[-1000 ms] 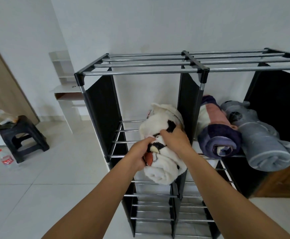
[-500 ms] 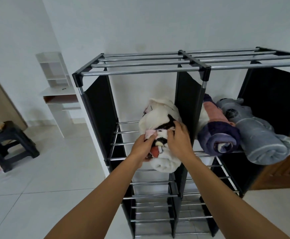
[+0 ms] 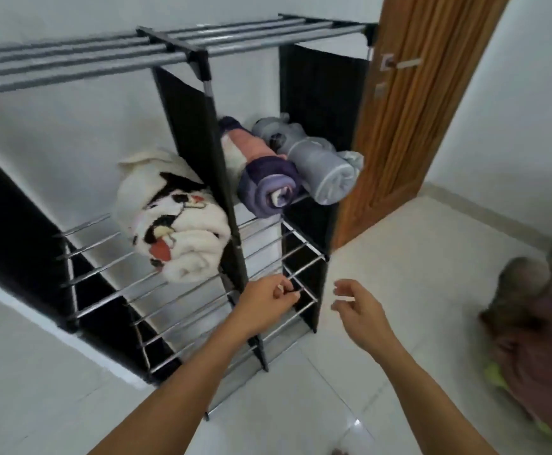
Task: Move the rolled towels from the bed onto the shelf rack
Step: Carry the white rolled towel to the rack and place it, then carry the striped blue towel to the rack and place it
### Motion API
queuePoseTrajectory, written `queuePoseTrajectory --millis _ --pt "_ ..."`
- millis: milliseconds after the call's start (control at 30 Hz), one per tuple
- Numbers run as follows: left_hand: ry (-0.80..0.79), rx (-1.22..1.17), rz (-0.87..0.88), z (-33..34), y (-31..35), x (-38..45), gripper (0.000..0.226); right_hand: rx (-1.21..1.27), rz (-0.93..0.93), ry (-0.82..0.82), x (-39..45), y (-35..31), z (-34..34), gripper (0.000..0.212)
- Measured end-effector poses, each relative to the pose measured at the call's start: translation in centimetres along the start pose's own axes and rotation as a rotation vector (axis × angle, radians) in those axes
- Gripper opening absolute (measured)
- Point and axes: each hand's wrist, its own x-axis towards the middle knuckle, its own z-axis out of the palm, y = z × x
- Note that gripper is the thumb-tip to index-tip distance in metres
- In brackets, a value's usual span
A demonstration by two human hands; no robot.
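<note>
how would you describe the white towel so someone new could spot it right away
Start at the black shelf rack with metal bars against the white wall. On its upper tier, left of the black centre divider, lies the white rolled towel, alone in its compartment. Unlike the purple towel and grey towel lying together in the right compartment, it is cream-white with a black and red cartoon print.

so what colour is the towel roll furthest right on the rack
Light grey rolled towel, clearest in the head view.
</note>
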Motion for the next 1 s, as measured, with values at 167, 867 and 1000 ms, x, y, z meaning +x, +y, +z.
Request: queuePoseTrajectory --millis 167,867,1000 --pt "-0.472 -0.024 0.012 12.7 6.3 -0.1 0.023 0.144 0.318 0.308 -9.3 9.8 -10.3 0.018" --pt "-1.542 0.346 0.421 60.7 34.1 -40.7 0.013 0.782 0.883 1.627 -66.8 35.2 -30.6 0.011" --pt "-1.759 0.435 0.391 66.8 34.9 -49.5 0.014 0.843 0.929 1.862 -72.9 36.1 -30.8 0.008"
